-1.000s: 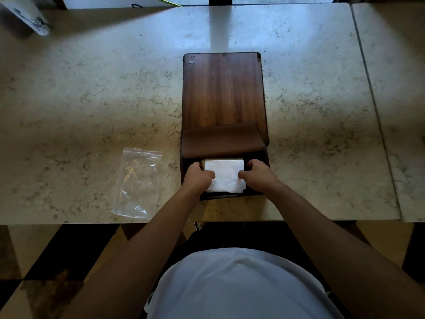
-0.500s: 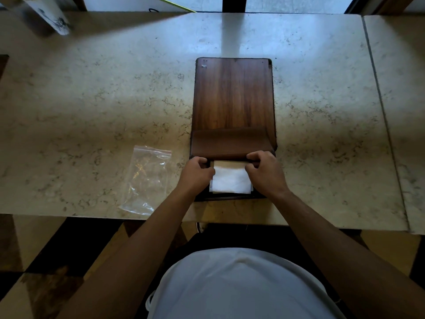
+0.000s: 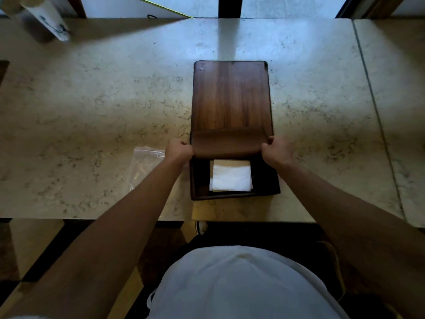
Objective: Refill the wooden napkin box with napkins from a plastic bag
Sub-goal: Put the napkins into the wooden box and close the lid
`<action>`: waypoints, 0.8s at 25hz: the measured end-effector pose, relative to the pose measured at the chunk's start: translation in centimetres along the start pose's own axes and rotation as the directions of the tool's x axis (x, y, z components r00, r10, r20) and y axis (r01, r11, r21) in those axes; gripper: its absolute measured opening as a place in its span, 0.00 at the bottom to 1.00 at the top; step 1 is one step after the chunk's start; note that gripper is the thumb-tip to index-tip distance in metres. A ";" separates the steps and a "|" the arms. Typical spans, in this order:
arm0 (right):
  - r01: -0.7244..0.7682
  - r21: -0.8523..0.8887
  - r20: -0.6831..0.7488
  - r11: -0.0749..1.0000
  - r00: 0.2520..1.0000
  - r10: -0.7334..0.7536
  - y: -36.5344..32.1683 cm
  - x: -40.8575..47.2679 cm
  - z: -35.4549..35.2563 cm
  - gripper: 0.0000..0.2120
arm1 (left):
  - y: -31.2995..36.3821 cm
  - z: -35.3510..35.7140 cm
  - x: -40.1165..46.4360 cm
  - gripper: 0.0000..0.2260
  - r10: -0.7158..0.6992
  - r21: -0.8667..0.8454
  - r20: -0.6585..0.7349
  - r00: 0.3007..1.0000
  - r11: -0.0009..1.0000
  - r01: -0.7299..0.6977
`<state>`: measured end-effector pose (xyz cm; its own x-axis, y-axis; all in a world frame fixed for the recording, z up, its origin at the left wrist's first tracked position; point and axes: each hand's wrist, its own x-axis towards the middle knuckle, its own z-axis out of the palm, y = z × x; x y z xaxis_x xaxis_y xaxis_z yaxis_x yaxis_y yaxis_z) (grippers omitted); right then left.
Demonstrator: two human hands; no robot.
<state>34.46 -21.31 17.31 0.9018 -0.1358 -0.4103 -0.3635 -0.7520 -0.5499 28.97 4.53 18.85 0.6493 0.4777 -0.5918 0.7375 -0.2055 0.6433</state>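
Observation:
The dark wooden napkin box (image 3: 199, 180) stands open near the table's front edge, with a stack of white napkins (image 3: 231, 178) lying inside it. Its wooden lid (image 3: 231, 97) is folded back flat on the table beyond the box. My left hand (image 3: 180, 149) grips the lid's near left corner, and my right hand (image 3: 274, 149) grips the near right corner. A clear plastic bag (image 3: 143, 168) lies flat on the table to the left of the box, partly hidden by my left forearm; it looks empty.
The marble table (image 3: 92, 111) has a seam (image 3: 372, 100) at the right. A white printed cylinder (image 3: 49, 20) lies at the far left corner. The front edge runs just below the box.
Both hands let go of the napkins, which stay in the box, and moved outward and up to the near corners of the folded-back lid.

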 end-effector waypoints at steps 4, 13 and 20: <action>-0.096 0.278 0.051 0.956 0.995 0.085 0.4 0.6 -0.6 0.20 | 0.5 -0.5 0.3 0.07 -0.035 -0.093 0.005 0.999 0.995 0.035; -0.024 0.646 0.036 0.763 0.999 0.001 1.6 -2.7 -4.5 0.15 | 0.0 -4.2 -2.8 0.09 -0.046 -0.452 0.150 0.988 0.885 0.110; -0.082 0.758 0.101 0.647 0.995 0.008 3.1 -4.1 -4.8 0.14 | -0.6 -4.3 -4.4 0.14 -0.096 -0.518 0.178 0.979 0.837 0.176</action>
<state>30.76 -26.13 20.77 0.8709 -0.0759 -0.4856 -0.4861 0.0131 -0.8738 24.86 6.21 23.17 0.5977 0.3360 -0.7279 0.6356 0.3547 0.6857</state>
